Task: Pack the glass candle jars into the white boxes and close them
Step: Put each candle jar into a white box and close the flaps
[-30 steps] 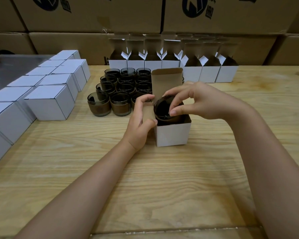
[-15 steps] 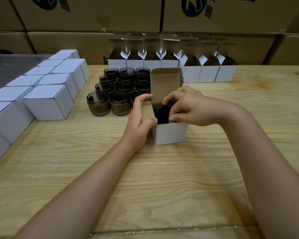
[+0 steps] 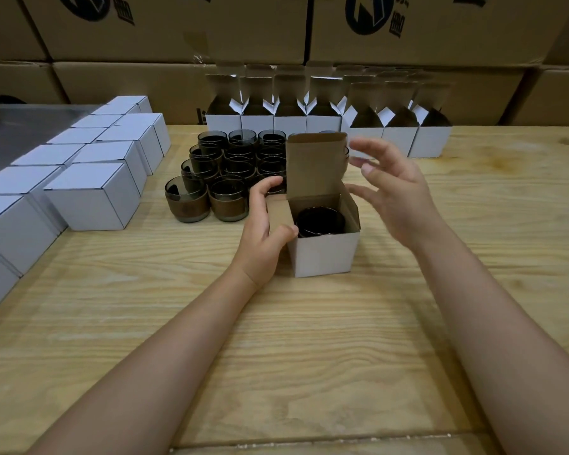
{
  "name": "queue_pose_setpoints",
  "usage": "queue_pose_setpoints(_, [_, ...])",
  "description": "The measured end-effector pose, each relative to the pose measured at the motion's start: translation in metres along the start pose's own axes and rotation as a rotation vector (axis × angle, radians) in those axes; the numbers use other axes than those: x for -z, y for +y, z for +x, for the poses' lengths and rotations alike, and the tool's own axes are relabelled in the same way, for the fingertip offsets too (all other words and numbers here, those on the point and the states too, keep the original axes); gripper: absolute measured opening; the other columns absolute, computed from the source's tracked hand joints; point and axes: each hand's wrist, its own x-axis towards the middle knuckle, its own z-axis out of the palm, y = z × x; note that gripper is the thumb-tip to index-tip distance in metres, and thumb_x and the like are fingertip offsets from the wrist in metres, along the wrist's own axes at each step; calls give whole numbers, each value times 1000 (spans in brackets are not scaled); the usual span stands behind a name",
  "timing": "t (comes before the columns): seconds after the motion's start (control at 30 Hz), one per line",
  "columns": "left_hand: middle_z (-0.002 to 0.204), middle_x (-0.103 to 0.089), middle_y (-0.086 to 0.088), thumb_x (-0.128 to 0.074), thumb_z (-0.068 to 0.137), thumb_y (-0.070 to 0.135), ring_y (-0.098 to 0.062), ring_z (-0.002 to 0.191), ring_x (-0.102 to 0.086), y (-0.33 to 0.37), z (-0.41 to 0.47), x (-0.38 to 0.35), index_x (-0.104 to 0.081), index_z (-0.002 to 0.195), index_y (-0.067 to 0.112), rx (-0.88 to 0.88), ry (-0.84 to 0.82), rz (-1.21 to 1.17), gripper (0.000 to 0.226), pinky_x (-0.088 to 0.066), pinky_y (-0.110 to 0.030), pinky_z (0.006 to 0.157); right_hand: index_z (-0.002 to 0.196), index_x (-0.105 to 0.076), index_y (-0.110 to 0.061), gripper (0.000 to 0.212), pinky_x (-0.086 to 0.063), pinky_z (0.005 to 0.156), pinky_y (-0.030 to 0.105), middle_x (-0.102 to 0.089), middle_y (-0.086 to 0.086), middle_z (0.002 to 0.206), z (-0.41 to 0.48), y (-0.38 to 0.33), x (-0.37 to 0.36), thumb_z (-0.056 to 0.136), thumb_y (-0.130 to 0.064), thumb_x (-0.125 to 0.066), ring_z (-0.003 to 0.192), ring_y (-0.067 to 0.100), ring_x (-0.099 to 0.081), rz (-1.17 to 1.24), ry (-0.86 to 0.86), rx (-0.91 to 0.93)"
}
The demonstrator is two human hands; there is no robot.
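— Where is the jar?

— The glass candle jar (image 3: 321, 221) sits upright inside the white box (image 3: 324, 256), mouth up, its long axis vertical. Only the dark rim and upper wall show, because the box's front wall hides the rest. The box stands near the middle of the wooden table (image 3: 276, 339).

— Is the box closed?

— No. The tall lid flap (image 3: 316, 165) stands straight up at the back, and both side flaps splay outward.

— And the hands?

— The left hand (image 3: 265, 224) pinches the left side flap, thumb on top and fingers curled behind it. The right hand (image 3: 395, 198) hovers just right of the box, fingers spread wide and holding nothing. Its fingertips are blurred.

— What stands around it?

— Just behind the box is a tight cluster of jars (image 3: 230, 165), partly covered by the flap and the left hand. Further back is a row of open boxes (image 3: 326, 126) with their lids up; I cannot tell what is in them. To the left are closed white boxes (image 3: 92, 198) in rows, the nearest cut off by the edge. Brown cartons (image 3: 178, 27) wall off the back.
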Motion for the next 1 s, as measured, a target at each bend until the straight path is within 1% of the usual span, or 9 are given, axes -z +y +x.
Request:
queue_pose_setpoints(0.13, [109, -54, 1, -51, 67, 34, 3, 91, -55, -2, 0, 1, -25, 137, 22, -6, 2, 30, 76, -46, -17, 80, 134, -43, -22, 55, -53, 78, 24, -53, 5, 130, -14, 34, -10, 81, -20, -58, 107, 15, -60, 255, -144, -305])
queue_pose_setpoints(0.27, [114, -59, 6, -58, 80, 22, 2, 103, -59, -2, 1, 0, -22, 141, 15, 67, 17, -81, 72, -48, -21, 88, 138, -42, -8, 56, -53, 84, 34, -59, 15, 126, -15, 43, -16, 84, -18, -52, 107, 27, -60, 330, -241, -321])
queue_pose_setpoints(0.37, [113, -64, 7, -67, 75, 35, -8, 105, -62, -1, 1, -1, -29, 124, 21, 90, 23, -67, 63, -51, -35, 92, 139, -42, -7, 56, -50, 90, 37, -57, 18, 130, -16, 45, -16, 85, -18, -51, 110, 29, -58, 341, -234, -303])
queue_pose_setpoints(0.47, [104, -63, 4, -67, 71, 41, -13, 96, -62, 1, 1, 0, -37, 104, 20, 71, 3, -42, 49, -48, -46, 87, 138, -43, -10, 53, -53, 84, 33, -62, 10, 121, -15, 45, -15, 86, -17, -52, 105, 24, -62, 354, -231, -295])
queue_pose_setpoints(0.57, [92, -59, 8, -64, 74, 45, -9, 86, -57, 3, 2, 1, -51, 96, 18, 66, -24, -18, 37, -44, -40, 75, 136, -45, -18, 51, -53, 83, 33, -64, 7, 120, -15, 45, -15, 86, -17, -52, 104, 23, -63, 356, -242, -273])
queue_pose_setpoints(0.67, [90, -61, 13, -61, 76, 46, -2, 85, -57, 3, 3, 0, -61, 92, 17, 74, -20, 9, 33, -44, -27, 77, 131, -48, -28, 48, -53, 82, 32, -65, 6, 118, -14, 47, -14, 85, -16, -55, 103, 24, -63, 378, -238, -248])
queue_pose_setpoints(0.8, [90, -64, 8, -49, 87, 27, -1, 85, -58, 2, 5, 0, -63, 87, 12, 118, -34, -31, 20, -44, -17, 76, 128, -50, -27, 48, -53, 84, 36, -67, 6, 113, -14, 48, -12, 83, -18, -63, 103, 23, -64, 434, -254, -247])
queue_pose_setpoints(0.9, [93, -63, -4, -48, 84, 17, -10, 85, -56, 3, 5, 0, -62, 97, -1, 114, -26, -62, 25, -42, -22, 76, 115, -53, -20, 70, -49, 88, 42, -64, 9, 113, -14, 49, -13, 58, -43, -88, 104, 27, -60, 420, -268, -239])
queue_pose_setpoints(1.0, [96, -60, -12, -50, 85, 14, -16, 87, -55, 3, 4, 0, -60, 104, -3, 107, -24, -78, 27, -42, -26, 78, 104, -52, -21, 75, -48, 85, 41, -56, 12, 115, -12, 49, -14, 48, -58, -86, 104, 28, -57, 381, -327, -235])
